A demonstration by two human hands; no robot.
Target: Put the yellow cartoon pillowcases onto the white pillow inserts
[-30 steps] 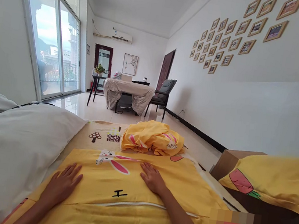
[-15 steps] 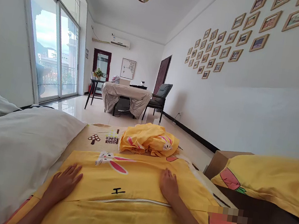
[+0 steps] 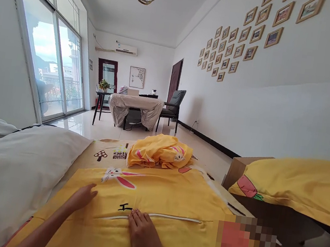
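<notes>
A yellow pillowcase (image 3: pixel 168 189) with rabbit prints lies spread flat in front of me, a white-edged zipper opening (image 3: pixel 174 217) running across it. My right hand (image 3: pixel 141 230) rests at this opening near its middle, fingers extended and close together, holding nothing that shows. To the left, my left hand (image 3: pixel 83 197) is over the cloth, its fingers loosely bent and apart, with nothing in it. Beyond the flat cloth sits a bunched yellow cloth (image 3: pixel 159 151) with rabbit prints.
White pillows (image 3: pixel 24 165) lie at the left. A yellow carrot-print cloth (image 3: pixel 297 187) hangs over a brown box (image 3: pixel 235 170) at the right. Across the floor stand a covered table (image 3: pixel 137 102) and a black chair (image 3: pixel 173 106).
My right hand has moved left and nearer to me, onto the zipper opening. My left hand has shifted slightly right, its fingers more bent. The view has turned a little.
</notes>
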